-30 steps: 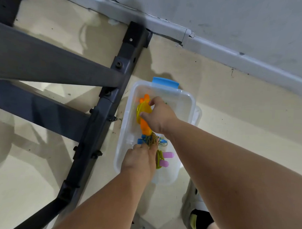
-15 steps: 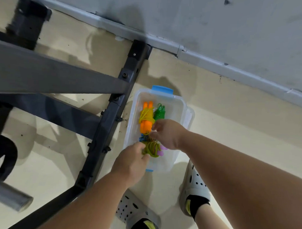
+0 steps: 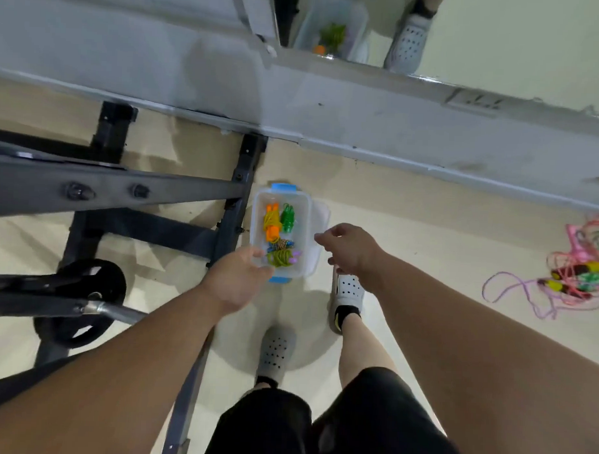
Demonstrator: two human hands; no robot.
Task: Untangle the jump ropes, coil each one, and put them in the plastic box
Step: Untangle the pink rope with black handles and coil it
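Plastic box (image 3: 303, 227) sits open on the floor. Inside it are four coiled jump ropes: orange-handled coil (image 3: 272, 226), green coil (image 3: 287, 218), blue-handled coil (image 3: 280, 245), olive coil (image 3: 280, 258) with purple handles. Left hand (image 3: 237, 279) hangs over the box's near left corner, fingers loose and empty. Right hand (image 3: 350, 249) is just right of the box, slack and empty. Well right of the box lies one tangle of ropes (image 3: 578, 270). Left of the box stands a black metal frame (image 3: 234, 204).

Both bare forearms extend forward and downward, side by side. The left hand (image 3: 237, 275) and the right hand (image 3: 353, 249) are held apart, fingers loosely curled, both empty.
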